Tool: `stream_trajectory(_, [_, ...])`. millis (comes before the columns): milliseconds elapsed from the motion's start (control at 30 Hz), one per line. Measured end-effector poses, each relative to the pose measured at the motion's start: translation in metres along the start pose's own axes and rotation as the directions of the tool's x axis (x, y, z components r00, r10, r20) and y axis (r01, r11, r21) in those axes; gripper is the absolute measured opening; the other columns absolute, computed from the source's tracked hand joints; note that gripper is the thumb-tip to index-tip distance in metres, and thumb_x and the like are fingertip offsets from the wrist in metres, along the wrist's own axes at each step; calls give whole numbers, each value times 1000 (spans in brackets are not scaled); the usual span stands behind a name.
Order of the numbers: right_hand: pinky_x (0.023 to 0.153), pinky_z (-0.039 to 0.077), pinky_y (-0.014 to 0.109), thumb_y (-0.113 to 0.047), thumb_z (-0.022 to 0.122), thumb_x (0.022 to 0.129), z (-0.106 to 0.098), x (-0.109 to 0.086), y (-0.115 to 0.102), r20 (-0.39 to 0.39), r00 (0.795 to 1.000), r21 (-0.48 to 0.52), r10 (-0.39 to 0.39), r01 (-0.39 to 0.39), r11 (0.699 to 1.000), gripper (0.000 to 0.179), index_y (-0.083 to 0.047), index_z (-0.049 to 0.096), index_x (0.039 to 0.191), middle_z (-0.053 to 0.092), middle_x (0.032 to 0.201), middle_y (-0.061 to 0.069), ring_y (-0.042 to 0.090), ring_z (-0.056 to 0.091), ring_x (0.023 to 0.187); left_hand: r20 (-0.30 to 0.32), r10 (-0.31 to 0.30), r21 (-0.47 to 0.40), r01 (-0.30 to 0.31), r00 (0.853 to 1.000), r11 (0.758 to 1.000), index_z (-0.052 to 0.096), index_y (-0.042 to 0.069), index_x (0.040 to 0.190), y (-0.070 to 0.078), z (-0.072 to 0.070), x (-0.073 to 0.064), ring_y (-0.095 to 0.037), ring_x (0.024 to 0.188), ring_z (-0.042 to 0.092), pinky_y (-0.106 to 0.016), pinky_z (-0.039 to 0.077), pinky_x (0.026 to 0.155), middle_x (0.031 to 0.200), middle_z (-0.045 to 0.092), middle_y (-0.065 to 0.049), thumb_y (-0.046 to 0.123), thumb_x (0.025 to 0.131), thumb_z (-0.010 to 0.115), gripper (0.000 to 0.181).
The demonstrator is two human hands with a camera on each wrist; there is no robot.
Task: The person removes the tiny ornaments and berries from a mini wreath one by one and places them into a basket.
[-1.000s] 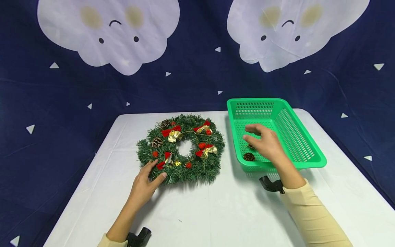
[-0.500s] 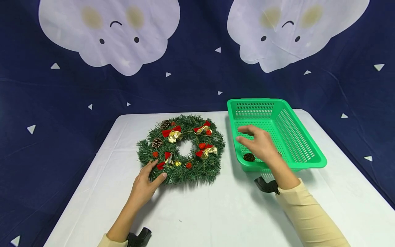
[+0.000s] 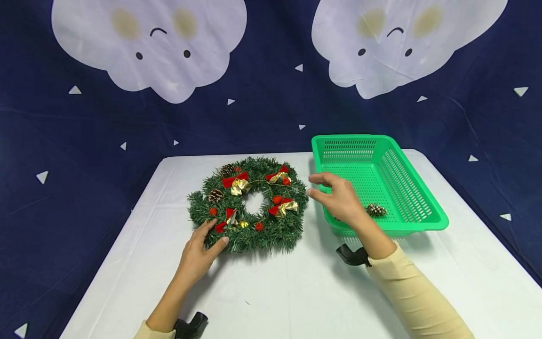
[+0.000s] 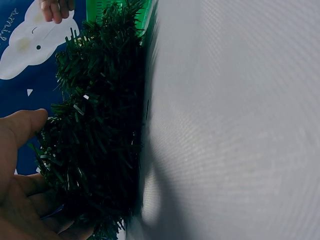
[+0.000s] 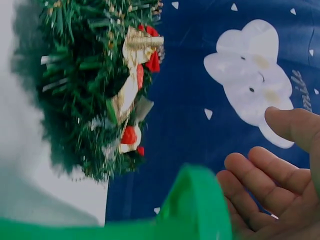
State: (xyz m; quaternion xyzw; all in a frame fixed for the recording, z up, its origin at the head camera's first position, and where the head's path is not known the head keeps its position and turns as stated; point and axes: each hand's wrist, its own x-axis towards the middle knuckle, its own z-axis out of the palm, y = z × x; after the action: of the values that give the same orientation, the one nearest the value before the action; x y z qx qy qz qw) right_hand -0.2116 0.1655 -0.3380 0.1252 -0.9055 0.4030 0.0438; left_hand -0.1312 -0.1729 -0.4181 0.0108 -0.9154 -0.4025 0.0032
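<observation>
A green Christmas wreath (image 3: 271, 240) with red and gold bows, red berries and pinecones lies flat on the table. My left hand (image 3: 199, 252) rests on its front left edge, thumb and fingers spread apart over the needles. In the left wrist view the thumb (image 4: 30, 125) is above the greenery, and the other fingers lie partly hidden against it. Between wreath and basket, my right hand (image 3: 338, 197) hovers over the left rim of the green plastic basket (image 3: 427, 202). Thumb and fingers stand apart with nothing between them. A pinecone (image 3: 376, 210) lies in the basket.
The table has a white cloth (image 3: 271, 301), with a tiny dark scrap on it. Behind hangs a dark blue curtain (image 3: 262, 127) with clouds and triangles. The basket's raised wall stands just right of the wreath. Each wrist wears a black mount (image 3: 353, 255).
My right hand has moved left from above the basket's inside to its left rim, near the wreath, uncovering a pinecone. My left hand and the wreath have stayed put.
</observation>
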Motion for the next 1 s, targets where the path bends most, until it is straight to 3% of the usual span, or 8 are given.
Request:
stream_trajectory(367, [101, 44, 46, -31, 69, 86, 22, 7, -26, -17, 997, 45, -81, 82, 996, 42, -17, 59, 124, 62, 127, 4, 25, 54, 122, -3, 2, -6, -2, 1000, 1000, 33, 16, 147, -1, 1, -1, -48, 140, 22, -67, 20, 108, 155, 23, -20, 46, 89, 60, 71])
stream_trajectory(1000, [100, 44, 46, -32, 69, 86, 56, 25, -48, -5, 988, 17, -156, 156, 988, 43, -14, 59, 124, 64, 123, 4, 25, 55, 118, 1, -4, -7, 4, 1000, 1000, 32, 18, 148, 1, -1, -1, -49, 140, 21, -69, 19, 108, 156, 21, -19, 49, 89, 59, 71])
